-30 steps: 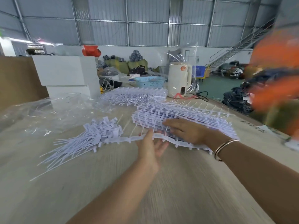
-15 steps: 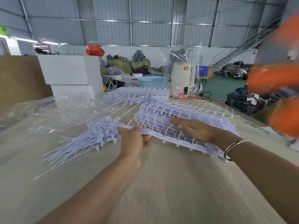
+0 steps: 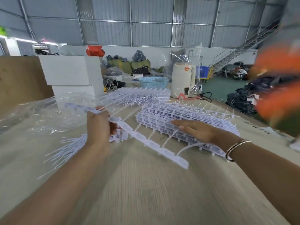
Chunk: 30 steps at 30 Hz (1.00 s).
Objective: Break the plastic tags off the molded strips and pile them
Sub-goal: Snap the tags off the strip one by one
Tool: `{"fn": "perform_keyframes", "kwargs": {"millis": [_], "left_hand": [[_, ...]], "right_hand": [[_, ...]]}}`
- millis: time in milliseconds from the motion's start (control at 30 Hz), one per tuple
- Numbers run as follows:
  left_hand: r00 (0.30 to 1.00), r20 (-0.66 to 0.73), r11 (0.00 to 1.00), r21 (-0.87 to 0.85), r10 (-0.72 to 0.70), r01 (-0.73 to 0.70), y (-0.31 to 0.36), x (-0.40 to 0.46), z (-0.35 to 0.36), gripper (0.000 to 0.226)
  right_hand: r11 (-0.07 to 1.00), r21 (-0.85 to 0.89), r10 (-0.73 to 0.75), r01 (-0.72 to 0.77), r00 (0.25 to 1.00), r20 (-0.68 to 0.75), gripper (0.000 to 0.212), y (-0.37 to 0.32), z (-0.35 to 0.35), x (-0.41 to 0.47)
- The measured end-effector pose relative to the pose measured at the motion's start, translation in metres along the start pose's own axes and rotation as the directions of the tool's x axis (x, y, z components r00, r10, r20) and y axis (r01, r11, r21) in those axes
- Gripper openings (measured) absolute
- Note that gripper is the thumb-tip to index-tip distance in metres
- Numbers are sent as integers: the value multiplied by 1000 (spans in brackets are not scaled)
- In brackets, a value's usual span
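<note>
Head view, left hand curled round one white strip lifted slanting over the table, right hand flat with straight fingers on the strip stack, loose tag pile just left of the left wrist.

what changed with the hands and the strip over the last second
The left hand went from open at the edge of the stack of white molded strips to a closed grip on one white molded plastic strip, lifting its end up and leftward off the stack. The right hand stayed flat on the stack, and the pile of loose white tags stayed in place.
</note>
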<state>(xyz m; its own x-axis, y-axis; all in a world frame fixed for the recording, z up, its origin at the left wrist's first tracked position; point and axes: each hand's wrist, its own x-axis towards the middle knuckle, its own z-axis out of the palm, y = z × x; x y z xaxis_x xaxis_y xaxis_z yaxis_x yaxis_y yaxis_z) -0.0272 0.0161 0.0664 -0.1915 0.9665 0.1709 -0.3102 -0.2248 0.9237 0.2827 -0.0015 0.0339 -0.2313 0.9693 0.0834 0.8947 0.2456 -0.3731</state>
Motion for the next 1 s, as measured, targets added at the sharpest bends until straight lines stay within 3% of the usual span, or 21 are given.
{"fn": "perform_keyframes", "kwargs": {"millis": [67,133,233,333,400,467,533,600,667,733,833,900,1000], "left_hand": [[999,-47,1000,-12,9,-9,10,10,-8,18],[999,-31,994,113,16,-12,17,17,-17,16],[984,174,980,192,21,-54,25,24,-24,31],[876,471,990,132,-101,43,37,32,-27,33],[767,606,971,217,-211,96,43,38,-30,28],[658,675,924,370,-335,91,44,40,-36,29],[555,692,863,495,-462,101,41,40,-46,22],[494,665,797,595,-560,102,34,37,-53,20],[529,569,692,720,-630,49,21,36,-55,24],[592,487,610,792,-642,11,6,33,-56,27],[480,659,633,735,-580,-244,0,27,-57,26],[474,656,541,754,-588,-372,4,22,-60,24],[569,618,313,777,-543,-546,4,22,-65,14]], "right_hand": [[1000,-11,9,-9,1000,-1,53,1,0,-2],[1000,-11,24,-24,1000,-9,59,-1,0,-4],[999,48,14,-7,990,-141,64,-16,2,1],[954,290,17,82,947,-322,43,-44,11,13],[780,613,148,123,917,-372,29,-64,14,23],[498,859,314,113,900,-301,22,-81,12,30],[272,959,389,82,902,-188,22,-89,13,33],[140,989,357,45,930,-93,25,-96,17,29],[195,981,244,-17,969,-31,27,-102,25,23],[398,915,108,-62,994,20,31,-110,37,17],[635,772,9,3,1000,-11,23,-125,57,15],[674,736,-23,62,998,-63,18,-130,68,13],[656,753,-24,59,998,-57,19,-130,78,11]]}}
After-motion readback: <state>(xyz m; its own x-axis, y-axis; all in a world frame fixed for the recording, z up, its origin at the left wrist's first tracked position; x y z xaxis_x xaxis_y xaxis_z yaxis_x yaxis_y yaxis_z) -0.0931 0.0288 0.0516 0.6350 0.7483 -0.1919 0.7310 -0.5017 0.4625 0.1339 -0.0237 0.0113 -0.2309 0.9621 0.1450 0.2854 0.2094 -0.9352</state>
